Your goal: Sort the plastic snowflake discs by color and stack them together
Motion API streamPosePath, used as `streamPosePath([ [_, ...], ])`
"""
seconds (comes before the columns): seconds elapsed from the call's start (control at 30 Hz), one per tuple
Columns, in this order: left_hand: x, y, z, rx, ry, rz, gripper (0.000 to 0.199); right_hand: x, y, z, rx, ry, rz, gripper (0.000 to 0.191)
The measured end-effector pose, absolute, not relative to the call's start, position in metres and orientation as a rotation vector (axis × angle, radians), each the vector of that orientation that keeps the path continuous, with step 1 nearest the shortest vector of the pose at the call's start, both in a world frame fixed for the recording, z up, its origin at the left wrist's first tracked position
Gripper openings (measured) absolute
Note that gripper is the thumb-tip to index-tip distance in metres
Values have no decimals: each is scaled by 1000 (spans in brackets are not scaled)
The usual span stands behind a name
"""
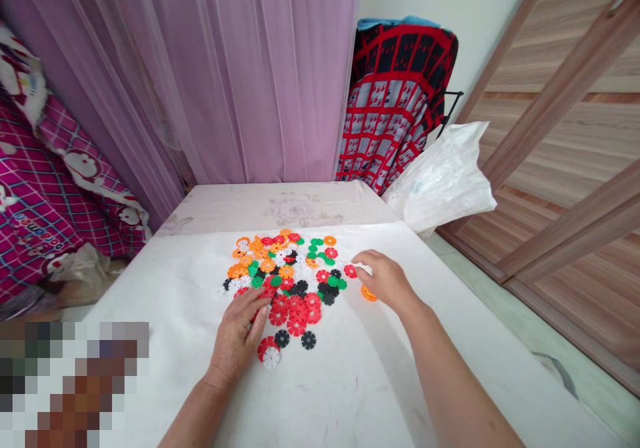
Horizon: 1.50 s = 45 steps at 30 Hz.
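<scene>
Slotted discs (pixel 287 272) in red, orange, green, black and white, overlapping across the middle of the white-covered table (pixel 350 388)! Left hand (pixel 243 318) reaches in, fingers stretched out over the near-left reds; right hand (pixel 385 278) curves at the pile's right edge, orange discs (pixel 369 293) just beside it, and whether it pinches anything I can't tell. Looks like loose pieces being handled; the next move probably calls for light fingertips at overlapping rims. Beyond, a purple curtain (pixel 260 68).
</scene>
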<state>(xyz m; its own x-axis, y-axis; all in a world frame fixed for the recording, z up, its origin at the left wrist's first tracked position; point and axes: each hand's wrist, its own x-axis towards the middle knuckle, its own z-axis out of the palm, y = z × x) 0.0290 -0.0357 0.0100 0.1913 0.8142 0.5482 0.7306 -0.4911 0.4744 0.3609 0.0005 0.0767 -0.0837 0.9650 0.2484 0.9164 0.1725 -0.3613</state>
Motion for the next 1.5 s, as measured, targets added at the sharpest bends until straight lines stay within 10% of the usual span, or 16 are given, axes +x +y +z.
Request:
streamPosePath([
  [0.3, 31, -36, 9, 2335, 1524, 1220, 28, 284, 59, 68, -1727, -2577, 82, 25],
  [1.5, 33, -35, 10, 2358, 1497, 1265, 27, 335, 56, 71, -1546, -1949, 556, 39],
])
